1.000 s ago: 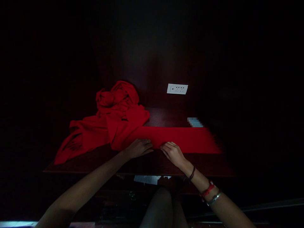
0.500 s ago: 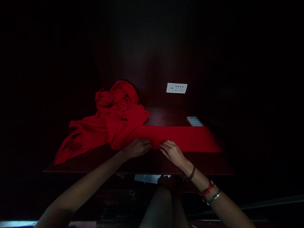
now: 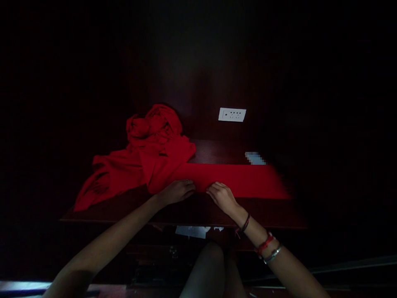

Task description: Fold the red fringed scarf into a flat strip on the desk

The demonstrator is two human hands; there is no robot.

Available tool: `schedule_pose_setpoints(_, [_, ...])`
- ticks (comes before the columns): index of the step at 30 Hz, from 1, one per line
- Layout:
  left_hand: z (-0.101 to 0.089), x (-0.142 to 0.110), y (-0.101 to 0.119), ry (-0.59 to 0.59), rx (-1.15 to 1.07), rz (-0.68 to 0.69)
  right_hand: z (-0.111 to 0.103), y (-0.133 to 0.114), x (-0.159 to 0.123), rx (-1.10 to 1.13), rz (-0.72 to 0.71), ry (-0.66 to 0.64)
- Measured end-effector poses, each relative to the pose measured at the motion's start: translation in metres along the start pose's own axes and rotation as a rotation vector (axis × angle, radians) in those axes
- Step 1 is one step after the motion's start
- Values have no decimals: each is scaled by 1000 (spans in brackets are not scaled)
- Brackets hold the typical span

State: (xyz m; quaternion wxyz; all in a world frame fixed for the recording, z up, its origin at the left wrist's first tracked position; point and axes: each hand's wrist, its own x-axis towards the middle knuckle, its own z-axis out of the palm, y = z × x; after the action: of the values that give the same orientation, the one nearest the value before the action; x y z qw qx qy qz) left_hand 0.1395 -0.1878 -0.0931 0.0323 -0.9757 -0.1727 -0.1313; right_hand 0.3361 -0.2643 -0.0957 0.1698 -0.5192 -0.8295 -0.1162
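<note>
A red fringed scarf (image 3: 248, 181) lies across a dark wooden surface. Its right part is a smooth flat strip, while the left part is heaped in loose folds (image 3: 155, 136) with fringe hanging toward the near left. My left hand (image 3: 178, 191), with a ring on one finger, is closed on the strip's near edge, left of its middle. Just to the right, my right hand (image 3: 222, 196) pinches the same edge, fingers curled and a short gap from the left hand. The fingertips of both hands are partly hidden. Bracelets circle my right wrist and forearm.
A white wall socket (image 3: 232, 114) is set in the dark back panel. Behind the strip, at right, lies a pale blurred item (image 3: 255, 158). Below the front edge of the table (image 3: 260, 219) are white papers (image 3: 190, 231) and my legs.
My left hand has shifted slightly left and up along the near edge of the scarf. My right hand has moved very little. The view has shifted slightly.
</note>
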Motion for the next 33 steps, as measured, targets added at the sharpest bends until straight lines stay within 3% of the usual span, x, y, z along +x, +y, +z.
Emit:
schedule_pose_setpoints(7, [-6,-7,4,-31,31,-77,3,-8,6,-28,-54,-25])
schedule_pose_setpoints(15, [-14,-17,1,-94,133,-159,2,-15,14,23,-9,2])
schedule_pose_setpoints(19, [-15,-20,-1,-87,110,-199,9,-22,24,-30,-48,-55])
schedule_pose_setpoints(26, [-23,-40,-17,-121,170,-223,11,-24,25,7,0,-25])
schedule_pose_setpoints(33, [-26,-39,-15,-88,195,-226,17,-28,27,-43,-61,-54])
